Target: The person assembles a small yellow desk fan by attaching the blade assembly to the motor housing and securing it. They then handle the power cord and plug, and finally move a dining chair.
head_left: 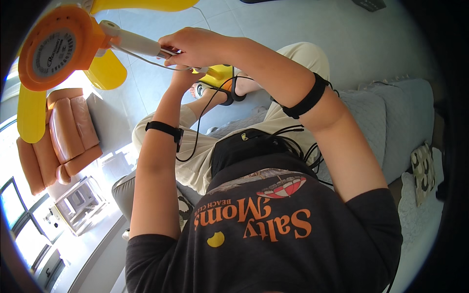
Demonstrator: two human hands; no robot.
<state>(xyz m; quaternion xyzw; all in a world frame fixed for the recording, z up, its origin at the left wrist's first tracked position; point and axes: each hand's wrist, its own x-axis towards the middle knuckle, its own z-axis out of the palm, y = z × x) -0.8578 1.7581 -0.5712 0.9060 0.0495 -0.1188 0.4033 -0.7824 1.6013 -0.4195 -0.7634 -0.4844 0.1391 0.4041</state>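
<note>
While a brown armchair (71, 132) stood at the left beside the bright windows and a grey spread (391, 112) lay to the person's right, the fan (56, 53) filled the upper left with its orange housing and yellow blades (106, 71). A black cable (199, 119) looped between the forearms in front of the pale trousers (305, 58), and a thin white cord (132, 54) ran along the fan's pole (139, 44). One blade was cut off by the upper edge; the forearms and hands covered part of the yellow base (222, 73) by the feet. The right hand (193, 45) had its thumb and fingers closed round the pole's metal section. The left hand (184, 77) was just below, its fingers mostly hidden, so its grip could not be told.
</note>
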